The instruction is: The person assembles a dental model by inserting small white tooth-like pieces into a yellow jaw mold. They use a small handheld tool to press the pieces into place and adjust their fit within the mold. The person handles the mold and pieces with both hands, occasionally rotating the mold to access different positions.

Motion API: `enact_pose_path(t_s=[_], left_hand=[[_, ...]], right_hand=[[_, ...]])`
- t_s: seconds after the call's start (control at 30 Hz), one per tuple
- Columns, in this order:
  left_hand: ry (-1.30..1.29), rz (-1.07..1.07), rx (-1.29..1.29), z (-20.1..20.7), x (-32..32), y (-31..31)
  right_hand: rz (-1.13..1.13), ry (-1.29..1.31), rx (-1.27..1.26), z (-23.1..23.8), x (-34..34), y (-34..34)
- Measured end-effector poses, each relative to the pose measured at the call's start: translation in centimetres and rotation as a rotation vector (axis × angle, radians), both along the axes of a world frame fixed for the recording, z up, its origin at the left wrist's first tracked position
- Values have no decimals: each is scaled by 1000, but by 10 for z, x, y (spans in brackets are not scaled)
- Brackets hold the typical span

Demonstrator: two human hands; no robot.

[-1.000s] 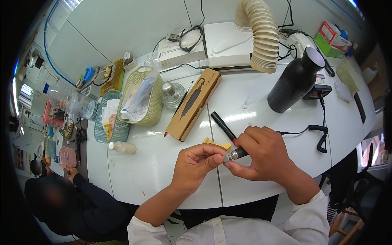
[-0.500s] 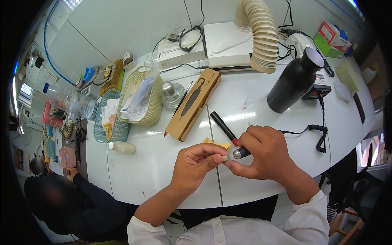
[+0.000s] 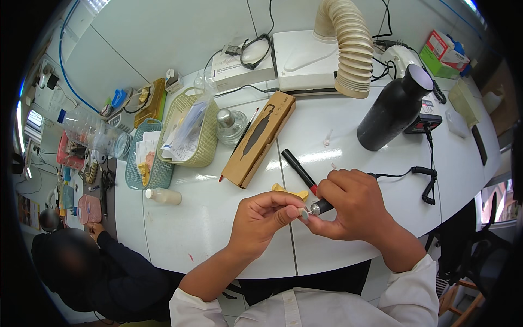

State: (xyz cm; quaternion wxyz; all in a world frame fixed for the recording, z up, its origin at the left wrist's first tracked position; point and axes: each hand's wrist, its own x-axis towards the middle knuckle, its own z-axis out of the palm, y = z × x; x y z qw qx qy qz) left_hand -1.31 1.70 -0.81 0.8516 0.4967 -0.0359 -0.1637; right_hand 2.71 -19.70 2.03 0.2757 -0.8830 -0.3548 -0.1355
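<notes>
Between the thumb and fingertips of my left hand [image 3: 259,220], I pinch a small pale piece [image 3: 303,215] whose exact kind is too small to make out. My right hand [image 3: 354,204] is wrapped around a black rotary handpiece [image 3: 323,206] with a silver nose, its coiled cord running off to the right. The handpiece's tip points left and sits right at the pale piece; whether they touch cannot be told. Just beyond my fingertips lies a yellow dental cast [image 3: 290,192]. Next to it rests a black marker [image 3: 298,170] with a red band.
A long cardboard box [image 3: 259,139], a glass jar [image 3: 231,126] and mesh baskets [image 3: 204,152] stand ahead and left. A small bottle [image 3: 163,197] lies near them. Ahead right are a black flask [image 3: 389,111] and a ribbed hose [image 3: 354,54]. A co-worker [image 3: 103,278] sits at left.
The pale piece has turned slightly in my left fingertips, showing a greyer, rounder side. The handpiece's nose has shifted a little. Both hands stay in nearly the same place.
</notes>
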Motion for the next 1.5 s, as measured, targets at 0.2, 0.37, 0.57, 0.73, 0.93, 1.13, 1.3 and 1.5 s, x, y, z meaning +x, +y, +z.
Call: enact_pose_path(t_s=[0.2,0.37,0.57,0.73,0.93,1.13,1.3,1.5], left_hand=[[-35,12,64,7,-1,-1],[-113,40,93,18,-2,-1],[-149,47,86,18,-2,-2],[-173,67,74,17,-2,-3],[-206,68,94,16,-2,-3],[-224,70,102,16,-1,-3],[-219,75,94,15,-2,-4],[-259,29,51,10,-2,0]], right_hand=[[-6,-8,18,0,0,1],[-4,-34,64,3,3,-1],[-5,-51,55,3,2,-2],[7,-55,66,1,3,-2],[11,-46,49,2,3,-2],[18,-36,24,4,2,-3],[19,-42,17,4,2,-3],[-1,-38,39,4,2,-2]])
